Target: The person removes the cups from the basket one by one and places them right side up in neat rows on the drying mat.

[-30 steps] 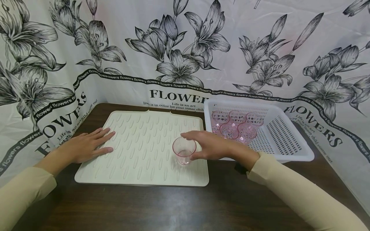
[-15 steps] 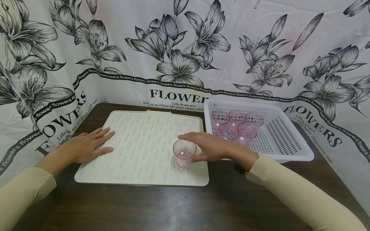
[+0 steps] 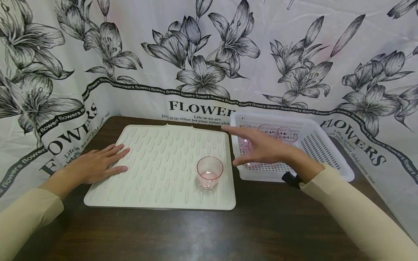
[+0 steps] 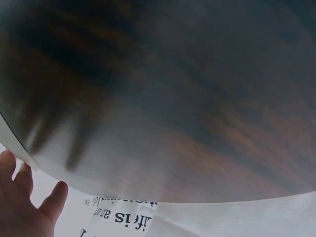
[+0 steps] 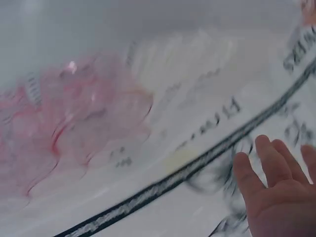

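Observation:
One clear glass with a pink rim [image 3: 209, 173] stands upright near the right front of a cream drying mat [image 3: 156, 174] in the head view. My left hand [image 3: 99, 164] rests flat on the mat's left edge, fingers spread. My right hand [image 3: 262, 145] holds nothing; its thumb and fingers are spread apart above the left part of a white plastic basket [image 3: 326, 152]. Several more pink-rimmed glasses [image 3: 287, 134] stand inside the basket, partly hidden by this hand. The right wrist view shows the pink glasses [image 5: 84, 113] blurred, with the right hand's fingers [image 5: 274, 163] apart from them.
A dark wooden table [image 3: 156, 232] carries the mat and basket, which stand side by side. Behind and around the table hangs a white curtain [image 3: 137, 54] printed with black flowers and lettering. The basket's right part shows its slotted floor.
My right hand has let go of the glass, which stays on the mat, and has moved right and up to the basket. The left hand has not moved.

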`<state>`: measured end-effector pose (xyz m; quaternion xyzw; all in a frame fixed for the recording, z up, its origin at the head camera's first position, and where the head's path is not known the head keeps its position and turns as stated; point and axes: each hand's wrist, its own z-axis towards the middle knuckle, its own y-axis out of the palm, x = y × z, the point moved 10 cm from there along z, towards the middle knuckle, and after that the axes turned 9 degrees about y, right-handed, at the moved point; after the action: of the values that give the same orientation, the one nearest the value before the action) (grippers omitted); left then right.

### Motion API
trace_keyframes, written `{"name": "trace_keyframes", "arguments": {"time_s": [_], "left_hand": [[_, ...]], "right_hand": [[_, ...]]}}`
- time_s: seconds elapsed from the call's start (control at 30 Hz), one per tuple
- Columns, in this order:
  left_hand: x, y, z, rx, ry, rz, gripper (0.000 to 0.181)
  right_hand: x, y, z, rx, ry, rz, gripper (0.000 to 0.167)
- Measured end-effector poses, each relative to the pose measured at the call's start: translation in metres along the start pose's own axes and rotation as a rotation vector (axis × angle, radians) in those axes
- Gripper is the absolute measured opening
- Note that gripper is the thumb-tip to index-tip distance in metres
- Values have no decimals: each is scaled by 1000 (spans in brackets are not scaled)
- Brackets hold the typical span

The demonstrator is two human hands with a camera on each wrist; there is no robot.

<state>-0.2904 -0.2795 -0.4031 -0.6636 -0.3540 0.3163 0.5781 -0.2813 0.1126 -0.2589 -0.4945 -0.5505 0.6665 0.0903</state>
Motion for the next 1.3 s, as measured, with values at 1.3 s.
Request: {"name": "trace_keyframes", "arguments": {"time_s": [1.3], "left_hand": [[-2,0,1,-11,-16,-9,80]], "right_hand": [[211,-107,-69,197,559,180,103]]}}
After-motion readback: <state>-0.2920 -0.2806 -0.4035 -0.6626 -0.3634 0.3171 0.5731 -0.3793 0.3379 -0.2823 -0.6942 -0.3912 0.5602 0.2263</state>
